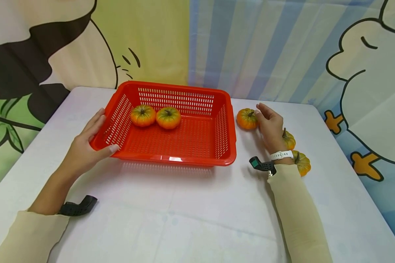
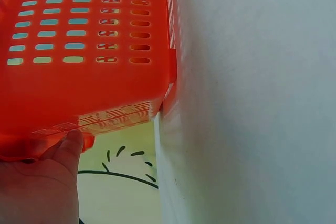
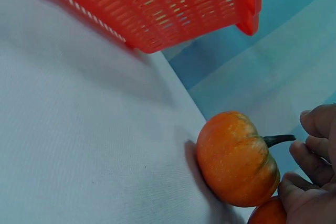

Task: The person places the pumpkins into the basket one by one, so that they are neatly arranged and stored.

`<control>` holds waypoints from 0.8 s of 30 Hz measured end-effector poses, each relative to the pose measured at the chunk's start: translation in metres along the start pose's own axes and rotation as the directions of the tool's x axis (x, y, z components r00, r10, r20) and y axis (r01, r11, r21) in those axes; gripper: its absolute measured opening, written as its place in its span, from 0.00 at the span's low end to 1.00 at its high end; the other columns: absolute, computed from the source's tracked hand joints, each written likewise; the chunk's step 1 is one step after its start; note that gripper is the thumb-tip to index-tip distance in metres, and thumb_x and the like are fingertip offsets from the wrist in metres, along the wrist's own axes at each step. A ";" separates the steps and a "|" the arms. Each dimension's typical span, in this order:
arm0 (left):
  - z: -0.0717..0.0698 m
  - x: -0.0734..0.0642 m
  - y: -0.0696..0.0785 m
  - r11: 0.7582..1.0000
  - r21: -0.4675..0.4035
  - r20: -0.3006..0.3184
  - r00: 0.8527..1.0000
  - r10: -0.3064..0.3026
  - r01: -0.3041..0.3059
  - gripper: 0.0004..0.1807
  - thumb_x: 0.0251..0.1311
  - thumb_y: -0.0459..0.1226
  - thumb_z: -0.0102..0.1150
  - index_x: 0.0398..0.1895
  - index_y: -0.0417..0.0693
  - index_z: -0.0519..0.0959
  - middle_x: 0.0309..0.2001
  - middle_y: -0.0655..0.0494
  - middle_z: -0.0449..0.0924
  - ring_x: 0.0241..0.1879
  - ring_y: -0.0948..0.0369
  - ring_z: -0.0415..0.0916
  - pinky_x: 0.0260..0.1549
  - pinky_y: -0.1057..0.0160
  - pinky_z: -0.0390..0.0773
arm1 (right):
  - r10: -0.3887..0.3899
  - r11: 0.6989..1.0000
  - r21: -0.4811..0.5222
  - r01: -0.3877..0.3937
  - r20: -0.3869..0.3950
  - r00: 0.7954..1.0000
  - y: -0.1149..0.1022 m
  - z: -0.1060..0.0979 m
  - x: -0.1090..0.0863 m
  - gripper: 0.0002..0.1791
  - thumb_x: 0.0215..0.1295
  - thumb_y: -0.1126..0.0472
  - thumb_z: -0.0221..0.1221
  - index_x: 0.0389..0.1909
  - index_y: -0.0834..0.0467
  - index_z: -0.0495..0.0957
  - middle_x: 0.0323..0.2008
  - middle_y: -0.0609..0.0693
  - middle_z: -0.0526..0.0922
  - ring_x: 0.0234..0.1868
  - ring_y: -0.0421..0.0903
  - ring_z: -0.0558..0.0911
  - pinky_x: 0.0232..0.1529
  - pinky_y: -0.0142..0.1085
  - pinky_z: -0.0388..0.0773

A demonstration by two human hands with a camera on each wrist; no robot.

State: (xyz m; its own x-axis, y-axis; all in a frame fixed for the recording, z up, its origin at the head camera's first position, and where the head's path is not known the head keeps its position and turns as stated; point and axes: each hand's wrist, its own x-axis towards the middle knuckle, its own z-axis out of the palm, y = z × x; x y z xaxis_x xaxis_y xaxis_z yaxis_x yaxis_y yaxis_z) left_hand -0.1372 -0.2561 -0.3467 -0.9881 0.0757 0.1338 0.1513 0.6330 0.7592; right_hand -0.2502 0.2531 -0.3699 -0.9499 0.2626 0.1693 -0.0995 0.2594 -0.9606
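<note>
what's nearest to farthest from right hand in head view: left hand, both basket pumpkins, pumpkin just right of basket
1. Outside pumpkin, right of basket
2. Right inner pumpkin, in basket
3. Left inner pumpkin, beside it
4. Left hand, basket's left end

From the right hand (image 1: 271,126), a pumpkin (image 1: 245,119), then the red basket (image 1: 184,159), block nine o'clock; two more pumpkins (image 1: 303,164) crowd four to five o'clock. The basket's three-o'clock side is free from above, and bare white table (image 1: 171,219) lies at its six o'clock.

Seeing no readable text, labels, brands, numbers or signs in head or either wrist view.
</note>
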 end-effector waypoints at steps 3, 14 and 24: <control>0.000 -0.001 -0.001 1.000 -0.001 -0.001 1.000 0.000 0.000 0.52 0.55 0.41 0.69 0.77 0.58 0.47 0.76 0.74 0.40 0.74 0.61 0.41 0.49 0.59 0.71 | 0.012 1.000 -0.023 -0.012 0.011 1.000 0.002 0.000 0.000 0.26 0.71 0.55 0.56 0.67 0.59 0.70 0.64 0.50 0.74 0.64 0.42 0.71 0.61 0.31 0.69; 0.000 -0.001 -0.001 1.000 -0.018 -0.006 1.000 0.000 0.000 0.52 0.55 0.40 0.69 0.78 0.57 0.47 0.76 0.73 0.40 0.74 0.60 0.42 0.49 0.66 0.71 | 0.022 0.997 -0.078 -0.018 0.045 0.999 0.000 0.000 -0.001 0.24 0.70 0.57 0.57 0.64 0.60 0.74 0.61 0.52 0.76 0.61 0.43 0.73 0.60 0.32 0.71; 0.001 -0.002 0.001 1.000 -0.020 -0.008 1.000 0.002 -0.002 0.52 0.55 0.42 0.69 0.77 0.59 0.46 0.75 0.75 0.40 0.74 0.58 0.43 0.49 0.52 0.71 | 0.053 0.989 -0.146 -0.039 0.092 0.994 0.003 0.008 -0.003 0.27 0.69 0.57 0.58 0.67 0.61 0.70 0.63 0.56 0.73 0.63 0.47 0.72 0.62 0.37 0.70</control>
State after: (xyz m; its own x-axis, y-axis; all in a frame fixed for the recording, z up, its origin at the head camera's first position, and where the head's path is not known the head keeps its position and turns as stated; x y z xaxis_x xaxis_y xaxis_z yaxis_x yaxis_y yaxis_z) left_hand -0.1353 -0.2550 -0.3467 -0.9876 0.0707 0.1401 0.1537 0.6171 0.7718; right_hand -0.2495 0.2459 -0.3746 -0.9771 0.1889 0.0975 -0.0184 0.3820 -0.9240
